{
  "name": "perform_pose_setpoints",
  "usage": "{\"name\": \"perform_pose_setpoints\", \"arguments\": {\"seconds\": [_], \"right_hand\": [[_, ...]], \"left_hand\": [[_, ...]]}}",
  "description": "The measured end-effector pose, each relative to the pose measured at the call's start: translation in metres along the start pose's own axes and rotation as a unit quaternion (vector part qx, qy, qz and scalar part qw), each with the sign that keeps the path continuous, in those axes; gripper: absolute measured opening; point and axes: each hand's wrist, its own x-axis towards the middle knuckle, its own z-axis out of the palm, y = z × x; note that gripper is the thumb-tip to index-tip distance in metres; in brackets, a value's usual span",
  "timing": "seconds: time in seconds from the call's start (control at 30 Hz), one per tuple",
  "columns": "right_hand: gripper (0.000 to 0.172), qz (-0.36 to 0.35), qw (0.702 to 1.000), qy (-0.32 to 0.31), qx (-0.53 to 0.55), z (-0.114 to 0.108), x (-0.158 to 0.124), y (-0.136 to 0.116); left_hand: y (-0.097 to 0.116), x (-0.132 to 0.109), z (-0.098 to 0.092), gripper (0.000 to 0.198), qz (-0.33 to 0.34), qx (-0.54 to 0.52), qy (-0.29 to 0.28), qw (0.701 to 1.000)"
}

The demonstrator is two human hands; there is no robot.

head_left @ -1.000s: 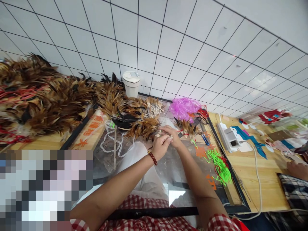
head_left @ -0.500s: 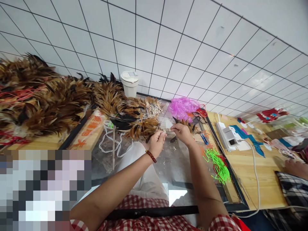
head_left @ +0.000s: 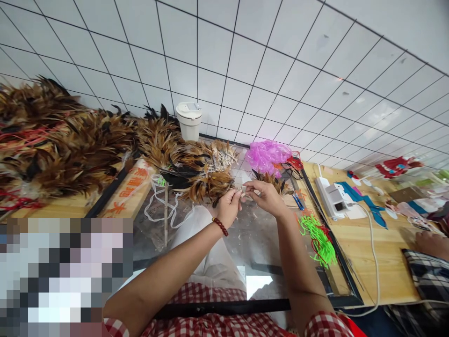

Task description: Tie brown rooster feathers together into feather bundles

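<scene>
Near the middle of the head view, my left hand [head_left: 228, 208], with a beaded bracelet on its wrist, is closed at the pale quill end of a brown feather bundle [head_left: 209, 184]. The feathers fan out to the left of its fingers. Just to the right, my right hand [head_left: 265, 197] has thumb and fingers pinched close to the left fingertips. What the right fingers pinch is too small to make out. More brown feathers [head_left: 271, 182] lie behind the right hand. A bundle with bared white quills [head_left: 224, 158] lies beyond the left hand.
Large feather piles [head_left: 80, 145] cover the left side. At the wall stand a white lidded cup [head_left: 189, 125] and a purple plastic bag [head_left: 268, 157]. Green cords [head_left: 319, 241], a blue-handled tool [head_left: 298, 201] and a power strip [head_left: 328, 199] lie right. Another person's plaid sleeve [head_left: 426, 271] shows far right.
My right hand has turned at the wrist, and its fingers have shifted slightly left, closer to my left fingertips. My left hand stays nearly in place on the feather bundle.
</scene>
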Motion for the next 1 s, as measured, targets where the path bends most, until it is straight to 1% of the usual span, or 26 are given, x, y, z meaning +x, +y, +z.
{"name": "perform_pose_setpoints", "arguments": {"seconds": [0.07,0.2,0.23,0.3,0.37,0.4,0.47,0.53,0.7,0.87,1.0], "right_hand": [[0.030,-0.005,1.000,0.018,0.006,0.003,0.001,0.001],[0.031,-0.017,0.999,0.036,0.022,0.010,0.002,0.005],[0.032,-0.016,0.998,0.051,0.031,0.011,0.003,0.007],[0.031,0.001,0.994,0.102,0.048,0.013,0.003,0.011],[0.027,0.026,0.988,0.138,0.058,0.014,0.003,0.015],[0.024,0.035,0.988,0.134,0.062,0.014,0.003,0.016],[0.019,0.041,0.992,0.091,0.077,0.013,0.003,0.019],[0.018,0.042,0.992,0.063,0.103,0.014,0.003,0.019],[0.018,0.042,0.981,0.097,0.161,0.020,0.005,0.017],[0.022,0.061,0.978,0.086,0.180,0.025,0.006,0.020],[0.022,0.056,0.977,0.086,0.184,0.025,0.006,0.021]], "left_hand": [[-0.001,0.000,0.000,0.029,-0.003,-0.002,-0.014,1.000],[-0.002,0.000,0.000,0.030,0.014,0.006,-0.039,0.999],[-0.001,0.000,0.000,0.030,0.017,0.005,-0.043,0.999],[0.001,0.000,0.000,0.030,0.020,0.001,-0.046,0.999],[0.003,-0.001,0.000,0.030,0.022,-0.005,-0.043,0.999],[0.004,-0.001,0.001,0.030,0.023,-0.008,-0.041,0.999],[0.006,-0.001,0.001,0.030,0.023,-0.014,-0.038,0.999],[0.006,-0.001,0.001,0.031,0.020,-0.021,-0.035,0.999],[0.006,-0.001,0.000,0.030,0.030,-0.011,-0.041,0.999],[0.008,-0.002,0.000,0.030,0.019,-0.025,-0.058,0.998],[0.007,-0.001,0.000,0.031,0.010,-0.043,-0.051,0.998]]}}
